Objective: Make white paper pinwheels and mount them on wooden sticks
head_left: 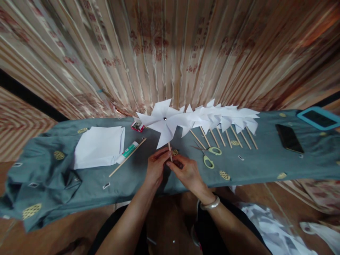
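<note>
One wooden stick (169,146), two pinches! The left hand (155,168) grips it between thumb and fingers, the right hand (189,174) nips the bottom end, and there's the white pinwheel (161,125) at the top, just beyond both hands; scissors (204,151) lie near the right, below a pinwheel row (225,117).

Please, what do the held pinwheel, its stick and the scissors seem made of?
The pinwheel looks like matte white paper, given its thin folds. Its stick seems wood: pale, without shine. The scissors have smooth yellow-green handles, probably plastic, and slim grey blades, likely metal.
</note>
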`<state>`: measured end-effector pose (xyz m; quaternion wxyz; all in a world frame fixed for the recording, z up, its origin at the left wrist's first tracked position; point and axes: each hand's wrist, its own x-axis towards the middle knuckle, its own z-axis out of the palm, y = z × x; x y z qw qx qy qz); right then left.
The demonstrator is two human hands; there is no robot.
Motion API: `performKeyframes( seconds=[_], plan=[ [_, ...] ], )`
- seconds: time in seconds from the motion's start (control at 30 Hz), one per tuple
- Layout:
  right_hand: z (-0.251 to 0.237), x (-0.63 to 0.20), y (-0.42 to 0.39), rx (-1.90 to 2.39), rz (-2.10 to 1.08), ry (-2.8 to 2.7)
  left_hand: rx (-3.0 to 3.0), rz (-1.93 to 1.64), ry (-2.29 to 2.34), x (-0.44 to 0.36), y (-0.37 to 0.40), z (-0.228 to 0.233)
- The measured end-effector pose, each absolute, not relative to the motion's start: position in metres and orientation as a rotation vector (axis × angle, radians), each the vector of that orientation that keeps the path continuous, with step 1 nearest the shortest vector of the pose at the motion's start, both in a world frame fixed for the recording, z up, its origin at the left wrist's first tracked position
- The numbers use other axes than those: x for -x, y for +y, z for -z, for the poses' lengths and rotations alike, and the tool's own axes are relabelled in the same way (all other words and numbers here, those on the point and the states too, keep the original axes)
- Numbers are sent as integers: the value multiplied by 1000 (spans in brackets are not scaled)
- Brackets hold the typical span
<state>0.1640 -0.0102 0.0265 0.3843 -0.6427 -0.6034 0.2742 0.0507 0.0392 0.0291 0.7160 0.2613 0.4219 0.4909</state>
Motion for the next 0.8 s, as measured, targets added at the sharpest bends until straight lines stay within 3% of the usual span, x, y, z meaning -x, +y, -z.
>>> performKeyframes(
  seconds=[0.27, 0.6, 0.8],
  plan=[
    [-30, -178, -5, 1673, -634, -1473, -581, -1098, 906, -64, 40, -25],
    [-33, -237, 8, 1957, -226, -1451, -626, -1015, 1011, -57, 38, -24],
    [-21, -259, 14, 2132, -153, -1557, -641, -989, 1028, -52, 40, -21]
  ],
)
